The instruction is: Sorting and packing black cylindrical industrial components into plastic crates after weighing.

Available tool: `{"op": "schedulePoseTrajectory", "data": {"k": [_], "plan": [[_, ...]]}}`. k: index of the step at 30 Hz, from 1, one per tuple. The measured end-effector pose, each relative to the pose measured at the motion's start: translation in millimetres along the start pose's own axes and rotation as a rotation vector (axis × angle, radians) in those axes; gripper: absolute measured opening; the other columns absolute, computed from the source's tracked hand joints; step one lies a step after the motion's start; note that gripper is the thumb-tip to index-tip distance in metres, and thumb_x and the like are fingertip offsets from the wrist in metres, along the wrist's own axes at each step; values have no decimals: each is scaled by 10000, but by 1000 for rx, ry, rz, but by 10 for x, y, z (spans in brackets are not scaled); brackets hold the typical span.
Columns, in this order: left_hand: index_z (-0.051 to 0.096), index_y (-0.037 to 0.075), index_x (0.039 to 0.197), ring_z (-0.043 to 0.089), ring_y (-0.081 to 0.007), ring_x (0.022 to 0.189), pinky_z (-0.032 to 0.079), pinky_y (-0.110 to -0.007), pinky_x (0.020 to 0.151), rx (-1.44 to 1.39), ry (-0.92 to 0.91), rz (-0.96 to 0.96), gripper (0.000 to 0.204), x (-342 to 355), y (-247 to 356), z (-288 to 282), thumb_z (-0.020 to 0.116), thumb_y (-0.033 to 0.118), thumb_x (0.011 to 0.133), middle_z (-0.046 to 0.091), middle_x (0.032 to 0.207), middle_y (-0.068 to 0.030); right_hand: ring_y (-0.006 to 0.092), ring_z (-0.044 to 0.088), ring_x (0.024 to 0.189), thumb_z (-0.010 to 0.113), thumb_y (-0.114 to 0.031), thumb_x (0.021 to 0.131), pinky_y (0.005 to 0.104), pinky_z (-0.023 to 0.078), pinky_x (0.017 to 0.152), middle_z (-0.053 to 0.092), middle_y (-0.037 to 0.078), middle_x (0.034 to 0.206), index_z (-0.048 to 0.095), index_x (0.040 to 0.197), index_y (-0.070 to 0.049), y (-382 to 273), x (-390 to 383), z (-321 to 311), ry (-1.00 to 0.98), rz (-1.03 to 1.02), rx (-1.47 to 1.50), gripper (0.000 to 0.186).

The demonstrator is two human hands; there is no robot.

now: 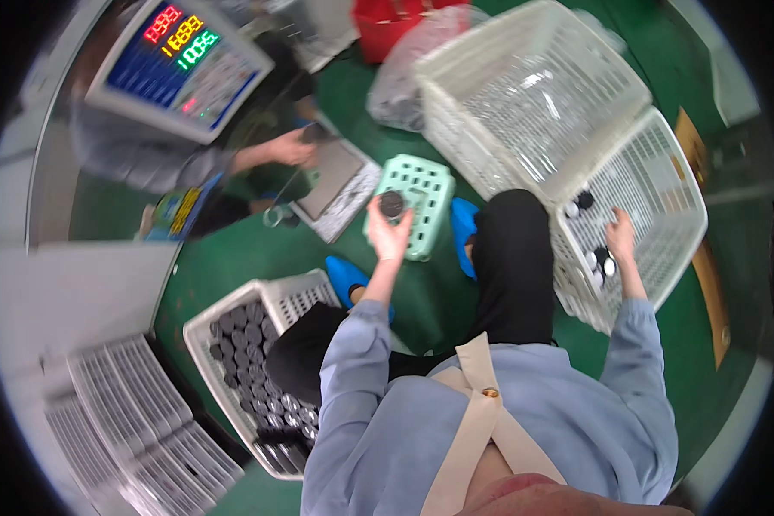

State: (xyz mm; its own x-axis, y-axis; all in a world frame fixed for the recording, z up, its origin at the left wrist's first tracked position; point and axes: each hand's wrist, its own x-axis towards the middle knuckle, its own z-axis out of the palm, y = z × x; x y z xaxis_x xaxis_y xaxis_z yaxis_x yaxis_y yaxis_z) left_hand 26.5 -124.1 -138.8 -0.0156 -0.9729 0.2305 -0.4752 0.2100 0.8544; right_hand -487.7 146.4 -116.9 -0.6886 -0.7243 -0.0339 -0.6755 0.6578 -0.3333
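Observation:
My left hand (pixel 390 225) is closed around a dark round, lidded piece (pixel 391 203), held over a mint-green perforated plastic stool (pixel 423 234). My right hand (pixel 621 230) reaches into the right white basket (pixel 675 185), fingers loosely apart with nothing visible in them. Black-and-white cylinders lie beside it: one group (pixel 605 262) below and left of it, another (pixel 583 199) farther up. At my lower left, a white basket (pixel 199 344) holds several rows of similar dark cylinders (pixel 248 344).
A co-worker's hand (pixel 292 148) grips a dark object beside a board (pixel 335 176), near a digital scale (pixel 185 69). An empty-looking white crate (pixel 456 82) adjoins the right basket. A red bag (pixel 387 26), plastic bag (pixel 396 95) and stacked grey slatted trays (pixel 129 391) lie around.

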Motion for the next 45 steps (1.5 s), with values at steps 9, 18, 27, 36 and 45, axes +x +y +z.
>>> {"op": "schedulePoseTrajectory", "data": {"k": [9, 18, 27, 36, 45], "plan": [[519, -24, 1365, 688, -272, 1085, 536, -403, 979, 31, -64, -27, 759, -32, -133, -6, 928, 176, 758, 686, 1203, -187, 419, 664, 1179, 606, -142, 850, 498, 531, 1015, 698, 288, 1211, 677, 1148, 23, 384, 128, 973, -397, 232, -202, 348], [540, 27, 1220, 632, -172, 965, 516, -317, 904, 17, 4, -62, 589, -67, -279, -246, 915, 133, 778, 659, 1084, -72, 425, 673, 1158, 596, -122, 848, 530, 534, 993, 691, 298, 1219, 689, 1190, -21, -604, 534, 1849, -544, 50, -90, 368], [593, 41, 1284, 720, -249, 1042, 566, -384, 939, -35, -40, -199, 674, -65, -40, 121, 935, 195, 724, 721, 1128, -141, 418, 689, 1118, 655, -244, 910, 497, 549, 976, 716, 208, 1243, 667, 1323, -53, 1185, 621, 2820, -68, -345, 383, 455], [555, 24, 1315, 702, -370, 1098, 550, -437, 981, 38, -9, -150, 721, -177, -105, -61, 912, 248, 730, 695, 1182, -194, 221, 638, 750, 675, -188, 922, 365, 515, 712, 672, 100, 799, 644, 1014, -16, -56, 463, 1119, -135, -118, 216, 198], [560, 31, 1303, 707, -361, 1103, 556, -440, 971, -125, 51, -41, 693, -257, 517, -151, 908, 205, 729, 701, 1179, -185, 47, 523, 731, 657, -113, 1027, 229, 423, 697, 576, -46, 799, 574, 965, -93, -913, -15, -870, 50, -162, 823, 106]]}}
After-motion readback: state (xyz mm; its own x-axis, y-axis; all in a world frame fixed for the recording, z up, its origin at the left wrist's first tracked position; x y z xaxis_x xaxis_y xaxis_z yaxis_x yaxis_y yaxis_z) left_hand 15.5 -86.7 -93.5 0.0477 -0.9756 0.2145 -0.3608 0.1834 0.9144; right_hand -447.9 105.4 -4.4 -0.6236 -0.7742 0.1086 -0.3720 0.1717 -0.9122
